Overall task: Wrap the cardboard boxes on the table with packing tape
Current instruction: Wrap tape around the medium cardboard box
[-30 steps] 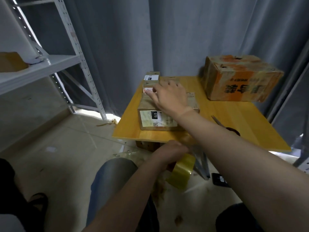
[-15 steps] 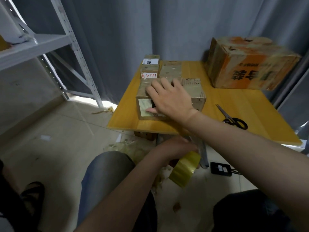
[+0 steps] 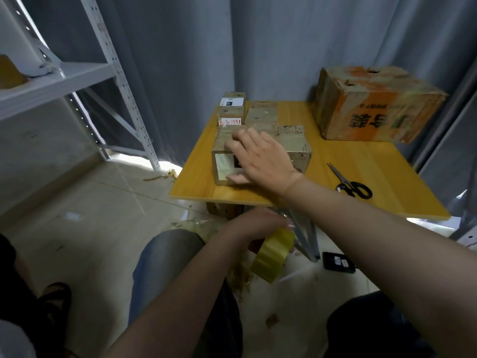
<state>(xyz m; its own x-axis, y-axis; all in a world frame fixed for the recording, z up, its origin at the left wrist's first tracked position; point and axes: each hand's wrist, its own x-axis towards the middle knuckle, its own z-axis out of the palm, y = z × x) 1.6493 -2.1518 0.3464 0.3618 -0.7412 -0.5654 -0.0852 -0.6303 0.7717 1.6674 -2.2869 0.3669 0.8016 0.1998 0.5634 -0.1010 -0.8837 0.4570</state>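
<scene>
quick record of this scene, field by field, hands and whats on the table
right hand: spread over the top front edge of the near box, thumb on its front face
left hand: holds tape roll below the table edge
behind near box: smaller boxes
far right corner: big box
right of near box: scissors, lying apart from it
</scene>
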